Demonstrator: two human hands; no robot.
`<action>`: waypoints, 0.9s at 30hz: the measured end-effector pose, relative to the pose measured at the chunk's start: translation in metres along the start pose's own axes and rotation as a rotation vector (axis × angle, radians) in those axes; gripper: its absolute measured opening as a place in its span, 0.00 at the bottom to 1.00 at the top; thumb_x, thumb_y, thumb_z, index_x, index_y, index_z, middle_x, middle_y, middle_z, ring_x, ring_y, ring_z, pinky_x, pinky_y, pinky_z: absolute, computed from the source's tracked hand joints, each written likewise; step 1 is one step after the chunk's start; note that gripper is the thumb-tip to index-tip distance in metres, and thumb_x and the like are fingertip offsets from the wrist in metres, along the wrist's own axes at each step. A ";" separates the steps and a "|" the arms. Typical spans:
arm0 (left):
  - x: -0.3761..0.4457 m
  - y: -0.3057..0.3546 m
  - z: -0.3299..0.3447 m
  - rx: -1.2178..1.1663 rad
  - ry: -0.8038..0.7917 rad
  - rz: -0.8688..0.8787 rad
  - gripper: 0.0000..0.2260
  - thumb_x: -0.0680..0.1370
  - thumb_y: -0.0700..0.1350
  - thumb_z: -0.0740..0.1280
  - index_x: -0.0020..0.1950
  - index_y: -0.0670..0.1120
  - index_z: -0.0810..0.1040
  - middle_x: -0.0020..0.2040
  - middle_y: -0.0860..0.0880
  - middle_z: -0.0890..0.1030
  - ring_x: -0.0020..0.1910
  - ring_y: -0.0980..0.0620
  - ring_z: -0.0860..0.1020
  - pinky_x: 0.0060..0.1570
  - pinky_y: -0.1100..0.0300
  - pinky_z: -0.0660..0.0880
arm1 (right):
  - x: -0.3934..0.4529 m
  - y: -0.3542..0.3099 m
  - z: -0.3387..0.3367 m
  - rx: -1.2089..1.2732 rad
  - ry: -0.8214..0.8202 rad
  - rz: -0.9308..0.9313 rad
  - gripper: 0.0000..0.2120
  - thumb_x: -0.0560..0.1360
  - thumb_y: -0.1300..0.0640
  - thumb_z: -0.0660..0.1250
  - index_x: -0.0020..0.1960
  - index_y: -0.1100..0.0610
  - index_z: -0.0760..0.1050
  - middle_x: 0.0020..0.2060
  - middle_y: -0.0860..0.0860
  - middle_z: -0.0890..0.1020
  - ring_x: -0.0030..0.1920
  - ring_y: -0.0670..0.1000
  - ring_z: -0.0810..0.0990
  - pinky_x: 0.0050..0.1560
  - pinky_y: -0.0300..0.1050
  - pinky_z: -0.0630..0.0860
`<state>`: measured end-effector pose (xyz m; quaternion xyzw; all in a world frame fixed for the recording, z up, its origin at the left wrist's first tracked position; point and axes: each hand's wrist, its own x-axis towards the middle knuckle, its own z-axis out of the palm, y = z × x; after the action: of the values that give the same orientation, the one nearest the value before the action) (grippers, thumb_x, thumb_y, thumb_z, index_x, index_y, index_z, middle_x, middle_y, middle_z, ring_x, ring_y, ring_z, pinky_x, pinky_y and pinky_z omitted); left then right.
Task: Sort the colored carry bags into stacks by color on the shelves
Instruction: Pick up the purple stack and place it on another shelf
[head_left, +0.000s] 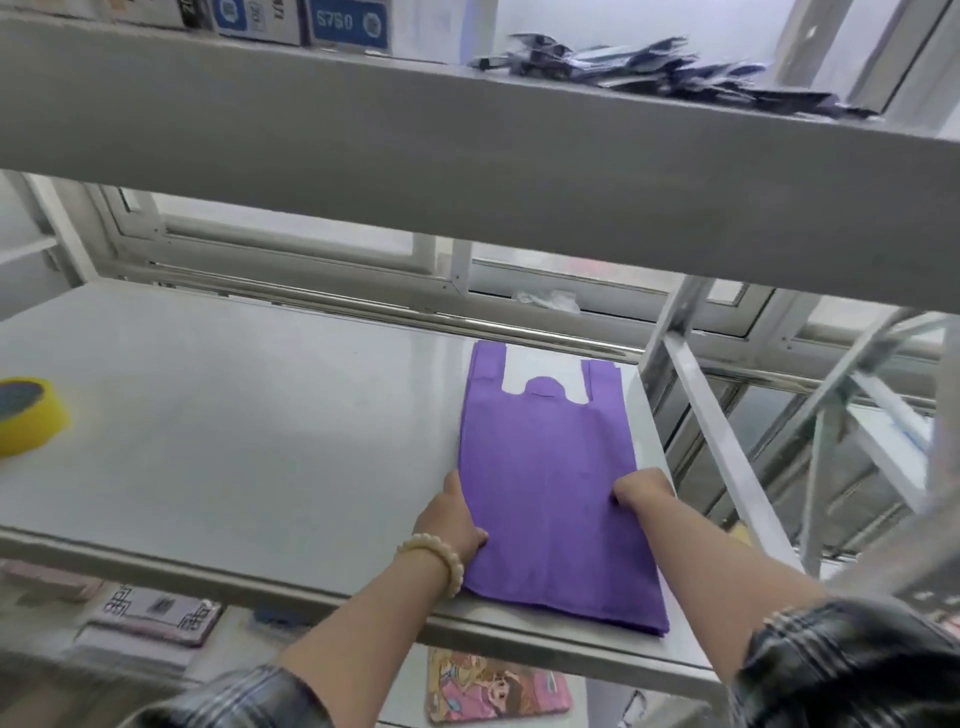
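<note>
A stack of purple carry bags (545, 457) lies flat on the right end of the middle grey shelf (234, 441), handles pointing away from me. My left hand (452, 519), with a bead bracelet on its wrist, grips the stack's left edge, thumb on top. My right hand (641, 491) presses on the stack near its right edge with its fingers curled down onto the fabric. The stack's near edge hangs slightly over the shelf's front lip.
A yellow tape roll (26, 415) sits at the shelf's left end. The upper shelf (467, 156) carries dark bags (675, 73) and blue boxes (348, 23). Below lie printed pouches (493, 686). Metal braces (727, 441) stand to the right.
</note>
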<state>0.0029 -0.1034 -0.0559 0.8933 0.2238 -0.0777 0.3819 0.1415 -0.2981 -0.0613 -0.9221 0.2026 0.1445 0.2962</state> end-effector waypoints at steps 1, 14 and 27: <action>-0.001 0.000 -0.001 -0.005 -0.004 -0.008 0.31 0.73 0.44 0.70 0.70 0.46 0.58 0.62 0.45 0.75 0.59 0.43 0.75 0.60 0.55 0.72 | 0.001 0.002 -0.003 -0.025 -0.042 -0.007 0.17 0.73 0.62 0.65 0.61 0.65 0.74 0.58 0.58 0.79 0.59 0.56 0.79 0.38 0.39 0.70; 0.003 -0.009 -0.004 0.052 0.007 -0.018 0.28 0.72 0.45 0.72 0.69 0.44 0.64 0.64 0.45 0.75 0.62 0.44 0.74 0.63 0.55 0.70 | 0.033 0.010 -0.011 0.202 -0.009 -0.101 0.06 0.71 0.67 0.60 0.47 0.64 0.74 0.42 0.60 0.74 0.41 0.57 0.73 0.41 0.45 0.71; 0.002 0.007 0.015 0.043 0.047 0.026 0.29 0.72 0.46 0.71 0.69 0.43 0.62 0.65 0.44 0.71 0.63 0.44 0.73 0.63 0.55 0.70 | 0.036 0.018 -0.023 0.098 0.106 -0.032 0.17 0.74 0.61 0.63 0.59 0.68 0.75 0.51 0.61 0.80 0.51 0.60 0.80 0.46 0.45 0.73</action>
<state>0.0080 -0.1175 -0.0624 0.9057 0.2195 -0.0564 0.3583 0.1677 -0.3355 -0.0660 -0.9160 0.2102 0.0806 0.3321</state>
